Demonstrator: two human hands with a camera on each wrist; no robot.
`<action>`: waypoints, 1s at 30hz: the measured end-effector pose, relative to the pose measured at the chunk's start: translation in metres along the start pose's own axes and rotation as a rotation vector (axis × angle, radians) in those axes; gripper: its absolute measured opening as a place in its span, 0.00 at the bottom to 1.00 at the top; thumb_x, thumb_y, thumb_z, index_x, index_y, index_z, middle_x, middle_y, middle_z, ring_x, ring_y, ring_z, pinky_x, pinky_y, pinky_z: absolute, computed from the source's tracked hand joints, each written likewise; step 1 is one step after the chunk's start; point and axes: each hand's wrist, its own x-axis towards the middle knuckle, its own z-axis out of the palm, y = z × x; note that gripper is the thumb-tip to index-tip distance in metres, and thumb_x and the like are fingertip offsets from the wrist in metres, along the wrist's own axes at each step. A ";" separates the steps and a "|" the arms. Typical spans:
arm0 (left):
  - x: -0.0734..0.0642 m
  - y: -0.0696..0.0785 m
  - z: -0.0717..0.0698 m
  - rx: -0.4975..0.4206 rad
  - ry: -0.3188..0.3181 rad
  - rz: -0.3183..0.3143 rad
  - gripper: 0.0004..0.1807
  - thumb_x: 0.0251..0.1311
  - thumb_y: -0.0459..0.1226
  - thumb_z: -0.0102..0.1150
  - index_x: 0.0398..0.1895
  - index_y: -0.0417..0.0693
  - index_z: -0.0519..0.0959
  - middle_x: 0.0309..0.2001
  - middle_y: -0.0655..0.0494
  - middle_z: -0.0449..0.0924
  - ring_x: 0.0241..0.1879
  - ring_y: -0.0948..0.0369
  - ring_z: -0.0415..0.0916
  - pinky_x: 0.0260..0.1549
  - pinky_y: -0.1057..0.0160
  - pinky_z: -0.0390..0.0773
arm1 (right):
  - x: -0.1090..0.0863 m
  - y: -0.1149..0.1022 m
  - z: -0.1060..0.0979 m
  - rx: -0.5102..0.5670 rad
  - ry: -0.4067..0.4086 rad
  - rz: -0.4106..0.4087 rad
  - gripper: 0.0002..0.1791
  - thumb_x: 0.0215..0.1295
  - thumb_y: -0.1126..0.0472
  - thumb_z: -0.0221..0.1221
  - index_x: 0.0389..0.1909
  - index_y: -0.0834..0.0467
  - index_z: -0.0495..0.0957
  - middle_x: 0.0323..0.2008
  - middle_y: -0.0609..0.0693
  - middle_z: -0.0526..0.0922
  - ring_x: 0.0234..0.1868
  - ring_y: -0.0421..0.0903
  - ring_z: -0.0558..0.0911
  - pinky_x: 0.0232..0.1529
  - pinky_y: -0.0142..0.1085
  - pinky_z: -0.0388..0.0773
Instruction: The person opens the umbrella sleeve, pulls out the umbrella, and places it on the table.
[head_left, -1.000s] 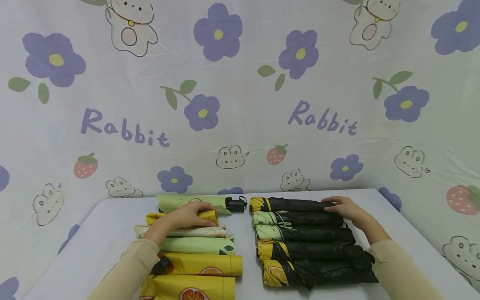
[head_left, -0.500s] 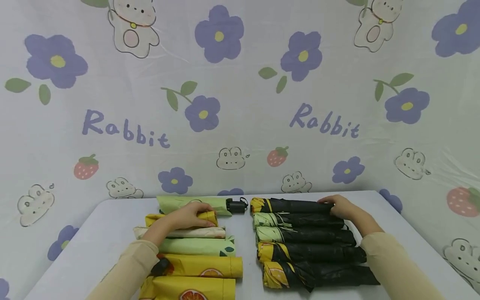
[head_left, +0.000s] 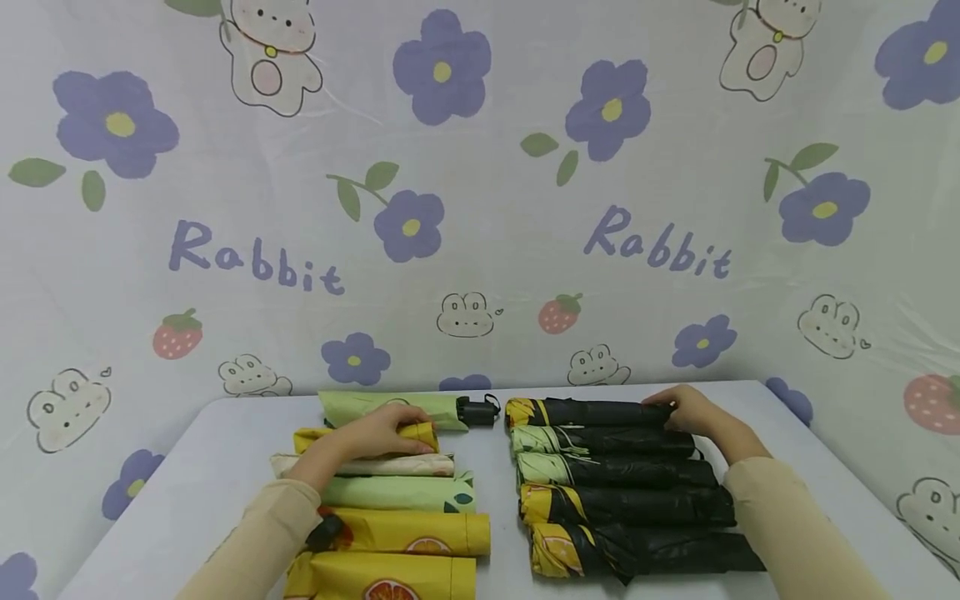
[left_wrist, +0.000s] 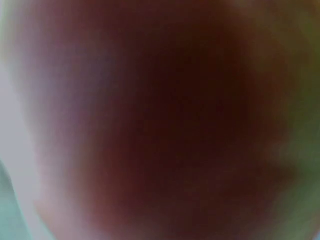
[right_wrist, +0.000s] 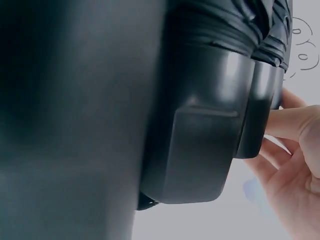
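In the head view my left hand (head_left: 381, 431) lies over a yellow umbrella sleeve (head_left: 424, 434) in the left row, fingers across the far side and thumb at the near side. At the back right, my right hand (head_left: 693, 410) pinches the handle end of the farthest folded black umbrella (head_left: 592, 412), which has a yellow patterned end. The right wrist view shows the thumb and fingers (right_wrist: 289, 122) around that far handle, beyond nearer black handles (right_wrist: 202, 155). The left wrist view is dark and blurred.
Several more folded black umbrellas (head_left: 637, 471) lie parallel in front of the right hand. The left row has a green sleeved umbrella (head_left: 397, 408) at the back, plus a cream sleeve (head_left: 405, 465), a green sleeve (head_left: 397, 493) and yellow ones (head_left: 420, 533). All rest on a white table (head_left: 187, 492).
The right hand's fingers have curled in more closely at the far umbrella's handle end. My left hand keeps its place on the yellow sleeve. The head view has shifted slightly.
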 end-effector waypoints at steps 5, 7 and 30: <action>0.002 -0.001 0.002 -0.017 -0.006 0.005 0.24 0.61 0.46 0.64 0.58 0.46 0.77 0.46 0.55 0.79 0.41 0.61 0.73 0.42 0.61 0.73 | 0.000 0.002 0.002 0.003 0.026 -0.008 0.28 0.45 0.83 0.56 0.53 0.72 0.77 0.46 0.72 0.81 0.38 0.55 0.80 0.33 0.40 0.78; 0.002 -0.001 0.002 -0.019 -0.007 0.007 0.24 0.61 0.46 0.64 0.58 0.45 0.77 0.46 0.55 0.79 0.41 0.61 0.73 0.42 0.61 0.73 | 0.000 0.003 0.003 0.004 0.035 -0.014 0.29 0.44 0.83 0.54 0.53 0.73 0.77 0.46 0.73 0.81 0.36 0.53 0.79 0.31 0.39 0.76; 0.000 -0.001 0.001 -0.026 -0.005 -0.009 0.23 0.62 0.45 0.64 0.57 0.44 0.77 0.44 0.55 0.79 0.37 0.60 0.70 0.37 0.63 0.72 | -0.039 0.024 -0.009 0.252 -0.028 0.203 0.38 0.67 0.44 0.58 0.62 0.74 0.68 0.41 0.64 0.80 0.38 0.50 0.80 0.39 0.41 0.81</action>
